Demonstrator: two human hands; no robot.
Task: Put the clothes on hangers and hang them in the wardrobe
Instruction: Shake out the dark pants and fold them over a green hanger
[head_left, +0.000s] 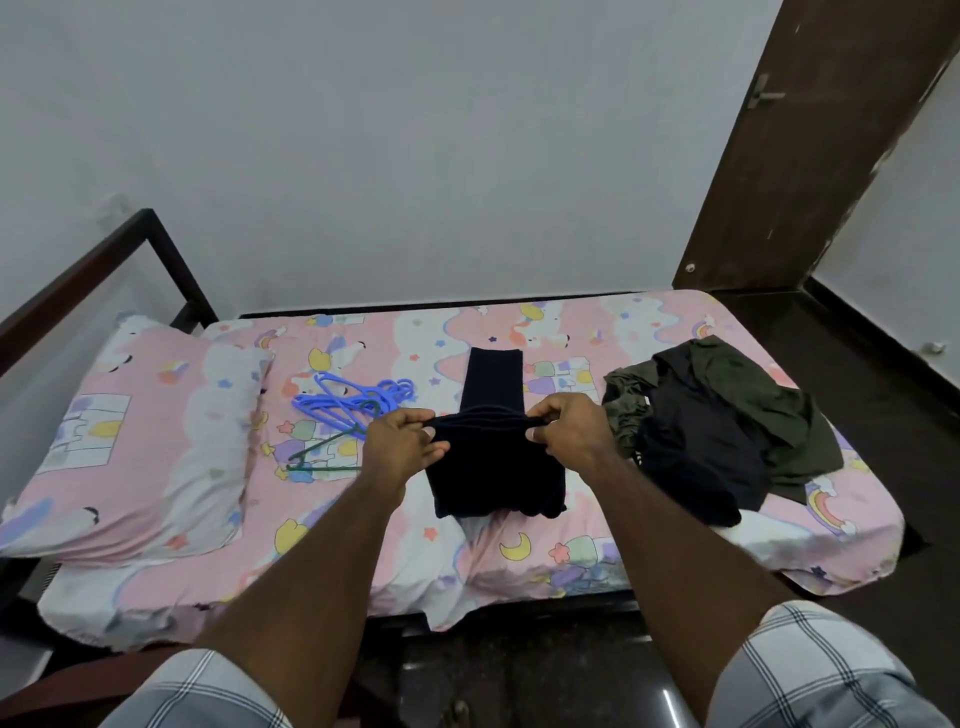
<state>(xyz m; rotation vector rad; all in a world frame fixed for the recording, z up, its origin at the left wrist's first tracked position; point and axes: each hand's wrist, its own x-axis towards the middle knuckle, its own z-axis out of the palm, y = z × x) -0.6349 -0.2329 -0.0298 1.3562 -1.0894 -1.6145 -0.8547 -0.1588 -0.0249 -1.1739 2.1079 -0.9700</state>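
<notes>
A dark navy garment lies folded lengthwise on the pink bed, its far end stretching toward the wall. My left hand pinches the raised fold at its left end, and my right hand pinches the same fold at its right end. To the left of my left hand lies a bunch of blue hangers with a green hanger beside them. A heap of dark green and black clothes rests on the bed's right side. No wardrobe is in view.
A pillow in the same pink print lies at the bed's left end against a dark bed frame. A brown door stands open at the back right. Dark floor runs along the bed's right and near sides.
</notes>
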